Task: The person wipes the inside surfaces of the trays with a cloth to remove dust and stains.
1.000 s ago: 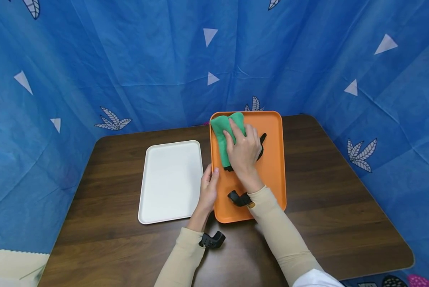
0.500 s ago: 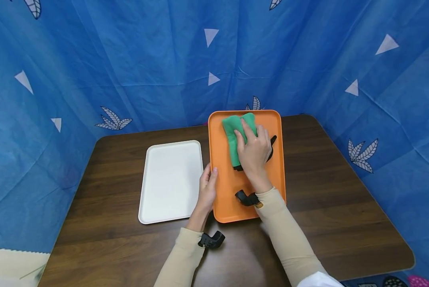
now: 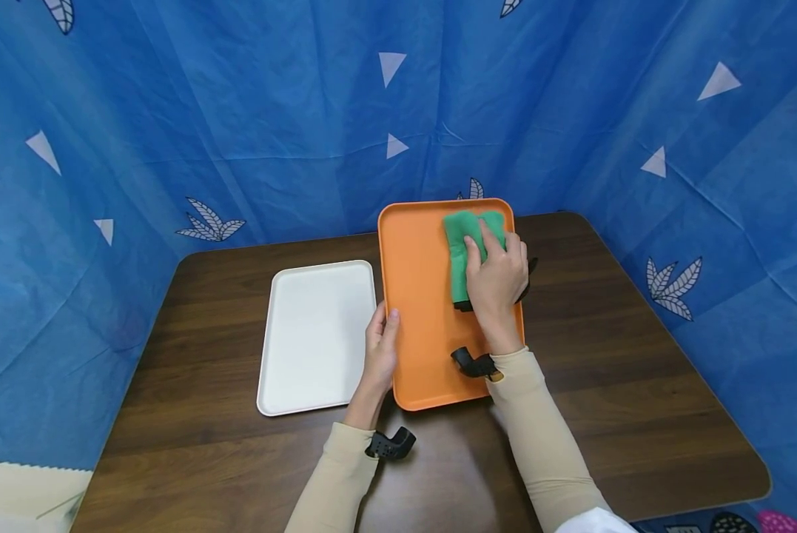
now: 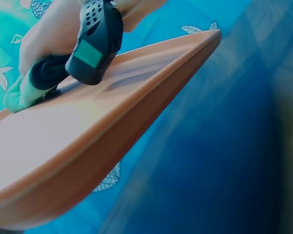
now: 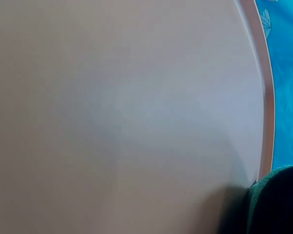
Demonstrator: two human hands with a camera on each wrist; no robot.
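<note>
An orange tray [image 3: 421,318] is held tilted up over the table, its far edge overlapping the blue backdrop. At its left rim my left hand [image 3: 379,355] grips it, thumb on the edge and the other fingers hidden behind. My right hand [image 3: 499,280] holds a green cloth [image 3: 461,255] with black trim against the tray's upper right part. A black strap-like piece [image 3: 531,268] sticks out beside that hand. In the left wrist view, the green cloth [image 4: 20,97] bunches under the right hand. The right wrist view shows mostly the tray's surface [image 5: 136,107], with the cloth's dark part at lower right.
A white tray [image 3: 320,337] lies flat on the brown wooden table [image 3: 638,414], just left of the orange one. Blue patterned curtains [image 3: 271,111] enclose the table at the back and sides. Each wrist wears a black camera mount [image 3: 391,444].
My right hand has wiped the green cloth rightward across the tray, from its upper left to its upper right. The tray has shifted slightly left and up with my left hand.
</note>
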